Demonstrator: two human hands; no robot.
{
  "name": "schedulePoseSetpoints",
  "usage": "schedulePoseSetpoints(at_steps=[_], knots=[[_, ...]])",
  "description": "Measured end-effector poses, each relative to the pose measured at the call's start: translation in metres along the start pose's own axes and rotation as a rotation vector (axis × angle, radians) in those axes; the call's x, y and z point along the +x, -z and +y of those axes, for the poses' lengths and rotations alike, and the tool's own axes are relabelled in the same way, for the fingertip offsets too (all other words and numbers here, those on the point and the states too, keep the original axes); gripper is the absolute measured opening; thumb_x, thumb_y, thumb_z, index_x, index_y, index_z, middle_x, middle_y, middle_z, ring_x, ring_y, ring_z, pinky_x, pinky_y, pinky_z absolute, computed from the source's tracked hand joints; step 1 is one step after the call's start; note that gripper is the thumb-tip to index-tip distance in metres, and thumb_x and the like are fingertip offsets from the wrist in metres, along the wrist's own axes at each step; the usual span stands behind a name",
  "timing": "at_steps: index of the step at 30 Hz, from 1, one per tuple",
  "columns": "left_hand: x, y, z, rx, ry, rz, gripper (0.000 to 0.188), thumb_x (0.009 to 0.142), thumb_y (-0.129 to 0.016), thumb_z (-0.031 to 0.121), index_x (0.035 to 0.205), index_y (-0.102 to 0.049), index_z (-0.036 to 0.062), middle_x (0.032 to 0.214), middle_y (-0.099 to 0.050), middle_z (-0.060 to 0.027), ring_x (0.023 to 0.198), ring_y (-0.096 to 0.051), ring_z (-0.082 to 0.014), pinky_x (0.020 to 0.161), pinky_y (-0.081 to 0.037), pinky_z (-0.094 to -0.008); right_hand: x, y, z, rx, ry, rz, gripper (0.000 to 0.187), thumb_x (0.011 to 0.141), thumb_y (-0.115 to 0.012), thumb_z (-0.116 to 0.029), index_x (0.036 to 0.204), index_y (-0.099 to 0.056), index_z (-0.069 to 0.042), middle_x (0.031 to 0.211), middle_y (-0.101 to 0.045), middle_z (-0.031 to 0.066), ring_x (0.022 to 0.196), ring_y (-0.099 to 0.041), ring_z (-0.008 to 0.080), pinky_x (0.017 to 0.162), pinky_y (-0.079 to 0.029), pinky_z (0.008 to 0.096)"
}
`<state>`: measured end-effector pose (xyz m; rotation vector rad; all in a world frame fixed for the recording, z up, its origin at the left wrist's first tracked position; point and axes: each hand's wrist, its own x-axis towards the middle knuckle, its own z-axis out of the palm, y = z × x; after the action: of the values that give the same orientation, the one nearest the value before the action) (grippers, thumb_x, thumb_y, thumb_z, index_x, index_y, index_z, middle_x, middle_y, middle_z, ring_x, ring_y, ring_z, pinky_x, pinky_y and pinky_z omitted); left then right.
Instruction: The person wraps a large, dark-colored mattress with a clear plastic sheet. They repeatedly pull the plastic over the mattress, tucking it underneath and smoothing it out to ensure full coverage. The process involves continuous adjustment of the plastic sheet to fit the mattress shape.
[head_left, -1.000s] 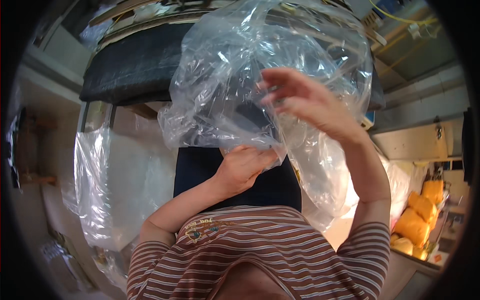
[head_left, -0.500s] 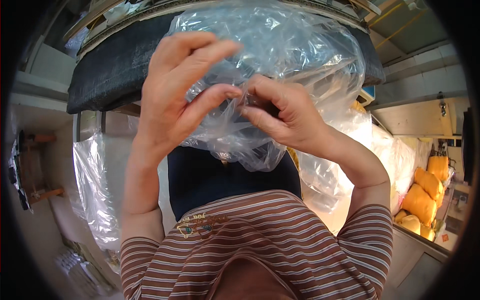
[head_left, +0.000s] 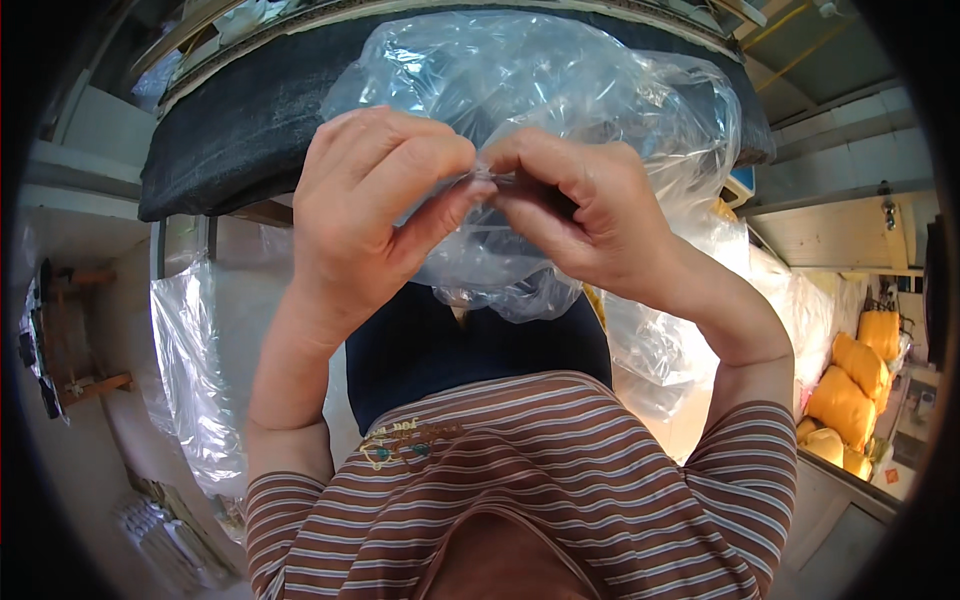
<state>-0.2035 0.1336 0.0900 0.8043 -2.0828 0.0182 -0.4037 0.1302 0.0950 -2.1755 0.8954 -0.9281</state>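
A large clear plastic bag (head_left: 560, 75) lies crumpled over the dark padded surface before me and hangs down toward my lap. My left hand (head_left: 375, 195) pinches a bunched bit of its film between thumb and fingers. Right beside it, my right hand (head_left: 590, 200) grips the same gathered film, so both sets of fingertips nearly touch. Bluish, shiny folds show through the bag. What else may be inside, I cannot make out.
The dark padded surface (head_left: 230, 140) spans the far side. More clear plastic sheeting hangs at the left (head_left: 195, 370) and lies brightly lit at the right (head_left: 650, 350). Several orange-yellow bundles (head_left: 845, 400) are piled at the far right.
My left hand, with thumb and fingers apart before, has come down and closed on the plastic film. The right hand keeps its pinch and sits slightly higher.
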Motion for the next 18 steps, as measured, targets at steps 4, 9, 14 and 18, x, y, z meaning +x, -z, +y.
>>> schedulePoseSetpoints(at_steps=[4,9,14,18], knots=[[-0.011,0.011,0.002,0.044,0.061,0.152,0.019,0.069,-0.074,0.006,0.084,-0.064,0.0073,0.078,-0.062,-0.0038,0.073,-0.06,-0.0213,0.069,-0.047,-0.0309,0.009,0.012,-0.02,-0.05,0.087,-0.041,0.026,0.075,-0.071,-0.016,0.096,-0.061,-0.006,0.07,-0.058,0.008,0.062,-0.059,0.0234,0.057,-0.046,0.0308],[-0.013,0.037,0.01,-0.058,0.238,0.285,0.012,0.075,-0.069,-0.001,0.085,-0.063,0.0018,0.085,-0.063,-0.007,0.076,-0.06,-0.0165,0.067,-0.047,-0.0268,0.019,0.03,0.009,-0.419,0.334,0.162,0.023,0.075,-0.072,-0.02,0.093,-0.064,-0.009,0.073,-0.058,0.0078,0.064,-0.057,0.0242,0.059,-0.044,0.0348],[-0.047,0.091,-0.014,-0.525,0.249,0.468,0.02,0.087,-0.049,0.01,0.103,-0.055,-0.0009,0.098,-0.057,-0.0095,0.086,-0.054,-0.0143,0.073,-0.047,-0.028,-0.002,0.032,0.011,-0.247,-0.124,-0.269,0.015,0.079,-0.067,-0.018,0.089,-0.062,-0.009,0.06,-0.054,0.0104,0.059,-0.056,0.0294,0.058,-0.041,0.04],[-0.091,0.227,-0.019,0.207,0.362,0.622,0.048,0.095,-0.043,0.037,0.119,-0.05,-0.0039,0.09,-0.049,-0.0078,0.078,-0.049,-0.0137,0.069,-0.043,-0.0242,-0.022,0.041,0.052,-0.379,-0.111,-0.157,0.013,0.08,-0.066,-0.018,0.088,-0.062,-0.009,0.061,-0.056,0.0107,0.06,-0.055,0.0316,0.057,-0.041,0.0385]])
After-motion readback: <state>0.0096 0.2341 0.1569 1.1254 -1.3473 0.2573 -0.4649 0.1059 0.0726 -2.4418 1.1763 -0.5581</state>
